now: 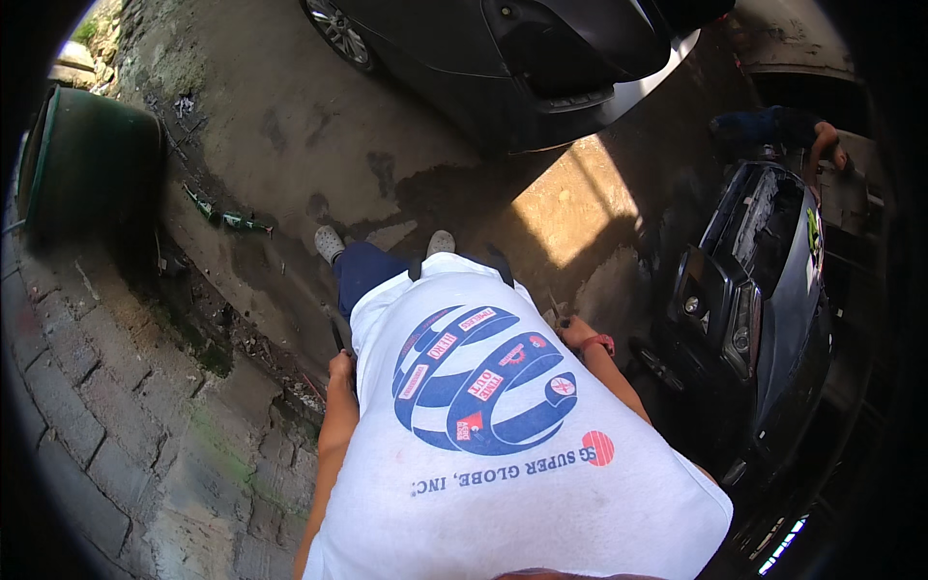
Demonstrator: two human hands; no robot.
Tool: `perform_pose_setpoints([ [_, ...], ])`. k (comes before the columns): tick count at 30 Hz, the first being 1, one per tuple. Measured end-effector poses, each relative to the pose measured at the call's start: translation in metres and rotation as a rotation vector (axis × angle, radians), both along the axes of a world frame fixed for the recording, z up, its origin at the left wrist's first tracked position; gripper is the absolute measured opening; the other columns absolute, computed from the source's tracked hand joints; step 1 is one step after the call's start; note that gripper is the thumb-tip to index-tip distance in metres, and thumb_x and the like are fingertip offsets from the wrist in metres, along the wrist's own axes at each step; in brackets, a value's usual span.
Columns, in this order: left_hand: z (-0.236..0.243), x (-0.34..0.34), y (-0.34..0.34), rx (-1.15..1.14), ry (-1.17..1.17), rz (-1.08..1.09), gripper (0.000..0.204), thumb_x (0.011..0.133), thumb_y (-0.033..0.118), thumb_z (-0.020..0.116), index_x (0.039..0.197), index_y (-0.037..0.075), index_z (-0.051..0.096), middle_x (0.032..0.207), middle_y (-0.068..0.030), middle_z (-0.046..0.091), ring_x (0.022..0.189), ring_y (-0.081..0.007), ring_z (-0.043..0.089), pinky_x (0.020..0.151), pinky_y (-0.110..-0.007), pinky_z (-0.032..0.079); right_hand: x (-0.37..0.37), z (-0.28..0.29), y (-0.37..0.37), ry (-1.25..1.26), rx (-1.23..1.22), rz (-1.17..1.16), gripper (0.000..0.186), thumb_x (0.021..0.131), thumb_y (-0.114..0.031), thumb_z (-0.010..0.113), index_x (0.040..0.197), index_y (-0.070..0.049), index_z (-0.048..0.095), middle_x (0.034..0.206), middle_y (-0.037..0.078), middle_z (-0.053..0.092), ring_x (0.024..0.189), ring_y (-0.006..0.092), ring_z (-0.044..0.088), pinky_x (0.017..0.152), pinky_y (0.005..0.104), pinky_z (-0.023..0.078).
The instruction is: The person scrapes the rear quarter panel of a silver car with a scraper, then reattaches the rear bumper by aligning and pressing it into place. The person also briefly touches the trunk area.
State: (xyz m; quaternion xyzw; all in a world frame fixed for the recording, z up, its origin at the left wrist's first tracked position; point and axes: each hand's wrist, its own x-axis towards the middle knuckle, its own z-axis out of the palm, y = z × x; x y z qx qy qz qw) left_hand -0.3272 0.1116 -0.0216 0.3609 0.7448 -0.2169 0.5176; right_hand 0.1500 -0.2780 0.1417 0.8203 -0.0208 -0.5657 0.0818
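Black slender object (337,335) shows at the left hand (341,365), left of the white printed shirt (503,483), and a thin brownish object (554,305) at the red-banded right hand (577,332); I cannot tell whether either grip is closed.

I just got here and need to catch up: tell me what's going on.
A person stands facing a dark car. The left hand holds a dark slim item and the right hand a thin item, both too small to identify. To the right is another dark car, with a co-worker bending over at its far end. The person's hands touch neither car.
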Motion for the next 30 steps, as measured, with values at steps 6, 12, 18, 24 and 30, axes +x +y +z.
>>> perform_pose_setpoints([
  [6, -0.025, -0.098, 0.109, -0.052, -0.096, -0.027, 0.030, 0.113, 0.032, 0.058, 0.108, 0.004, 0.066, 0.071, -0.0039, 0.056, 0.055, -0.0190, 0.054, 0.049, -0.036, 0.045, -0.113, 0.030, 0.081, -0.038, -0.130, -0.009, 0.084, 0.095, -0.047, 0.076, 0.155, 0.008, 0.052, 0.151, 0.033, 0.063, 0.143, 0.0425, 0.061, 0.119, 0.0448, 0.048],
  [12, -0.062, -0.159, 0.253, 0.054, -0.177, 0.104, 0.030, 0.113, 0.034, 0.058, 0.108, 0.005, 0.063, 0.071, -0.0030, 0.055, 0.056, -0.0182, 0.053, 0.050, -0.036, 0.046, -0.152, 0.041, 0.199, -0.147, 0.137, 0.098, 0.080, 0.098, -0.044, 0.075, 0.155, 0.005, 0.051, 0.151, 0.032, 0.063, 0.142, 0.0444, 0.061, 0.118, 0.0453, 0.048],
  [18, -0.054, -0.136, 0.326, 0.085, -0.178, 0.063, 0.030, 0.113, 0.034, 0.058, 0.104, 0.006, 0.062, 0.072, -0.0024, 0.054, 0.056, -0.0155, 0.052, 0.052, -0.035, 0.047, -0.147, 0.052, 0.225, -0.307, 0.328, -0.073, 0.071, 0.100, -0.040, 0.073, 0.155, -0.001, 0.049, 0.144, 0.032, 0.067, 0.137, 0.0465, 0.064, 0.116, 0.0486, 0.050],
  [24, -0.055, -0.141, 0.354, -0.008, -0.208, 0.126, 0.031, 0.116, 0.035, 0.056, 0.110, 0.006, 0.066, 0.072, -0.0012, 0.053, 0.058, -0.0153, 0.051, 0.054, -0.034, 0.047, -0.200, 0.050, 0.248, -0.290, 0.199, -0.026, 0.068, 0.100, -0.039, 0.073, 0.154, -0.002, 0.052, 0.141, 0.032, 0.068, 0.134, 0.0481, 0.065, 0.114, 0.0505, 0.051],
  [30, -0.055, -0.133, 0.355, -0.201, -0.176, 0.021, 0.030, 0.116, 0.034, 0.053, 0.106, 0.010, 0.068, 0.069, 0.0012, 0.049, 0.057, -0.0150, 0.047, 0.053, -0.035, 0.042, -0.262, 0.034, 0.233, -0.253, 0.119, -0.193, 0.072, 0.098, -0.039, 0.075, 0.154, 0.000, 0.051, 0.142, 0.033, 0.067, 0.136, 0.0479, 0.064, 0.115, 0.0511, 0.051],
])
